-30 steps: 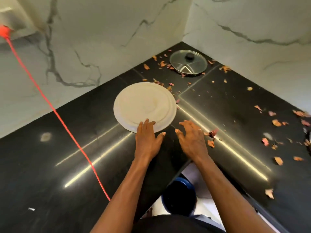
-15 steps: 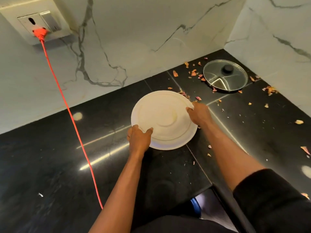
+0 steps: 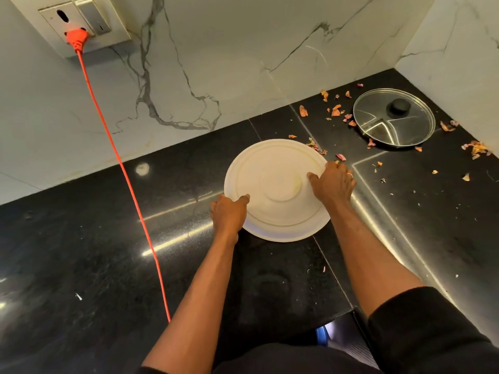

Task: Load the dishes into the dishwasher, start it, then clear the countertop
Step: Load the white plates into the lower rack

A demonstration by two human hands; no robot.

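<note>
A round white plate sits at the middle of the black table, and whether its near edge is lifted off the stone cannot be told. The left grip clasps the plate's near-left rim with the thumb on top, while the right grip clasps the right rim, thumb laid on the plate's face. A glass lid lies in the far right corner among scattered peel scraps, and an orange cord runs from the wall socket across the table, left of the plate.
</note>
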